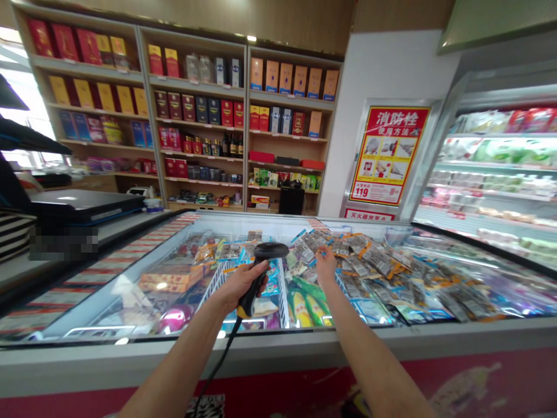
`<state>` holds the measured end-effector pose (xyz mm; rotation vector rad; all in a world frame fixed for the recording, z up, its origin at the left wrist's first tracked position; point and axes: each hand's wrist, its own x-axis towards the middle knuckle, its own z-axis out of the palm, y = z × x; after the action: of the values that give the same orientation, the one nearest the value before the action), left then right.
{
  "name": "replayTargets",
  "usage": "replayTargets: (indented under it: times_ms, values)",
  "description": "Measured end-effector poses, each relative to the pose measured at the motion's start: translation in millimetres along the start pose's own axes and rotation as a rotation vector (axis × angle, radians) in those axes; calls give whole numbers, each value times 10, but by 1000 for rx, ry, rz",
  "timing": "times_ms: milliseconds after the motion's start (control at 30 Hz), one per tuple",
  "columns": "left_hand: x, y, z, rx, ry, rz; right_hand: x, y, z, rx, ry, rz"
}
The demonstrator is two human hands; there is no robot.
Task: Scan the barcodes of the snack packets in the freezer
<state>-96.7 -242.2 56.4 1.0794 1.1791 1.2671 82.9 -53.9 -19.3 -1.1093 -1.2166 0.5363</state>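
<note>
My left hand point(246, 285) is wrapped round the handle of a black and yellow barcode scanner point(270, 251), with the scanner's head on top and its cable hanging down from the grip. My right hand point(325, 264) is closed with its fingertips at the edge of a small printed packet point(306, 248), among many similar packets. Just what the fingertips pinch is partly hidden. Most of the packets point(376, 258) lie in a loose heap to the right of my right hand, with silvery labels and orange or blue edges.
Below the glass of the chest freezer point(278, 337) are wire baskets point(282, 296), green and yellow bags point(304, 305) and orange boxes point(172, 280). A counter with a flat black device point(87, 203) stands left. Behind are shelves of boxes point(198, 110) and, right, a lit fridge point(500, 174).
</note>
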Motion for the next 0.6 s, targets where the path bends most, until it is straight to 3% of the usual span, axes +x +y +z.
replayTargets:
  times_ms: [167, 400, 600]
  values:
    - [-17, 1, -79, 13, 85, -21, 94, -105, -217, -214, 131, 70]
    - [-85, 15, -313, 48, 164, -1, 164, -100, -436, -593, 69, -192]
    - [-256, 70, -499, 18, 263, 18, -146, -273, -263, -710, -80, -286]
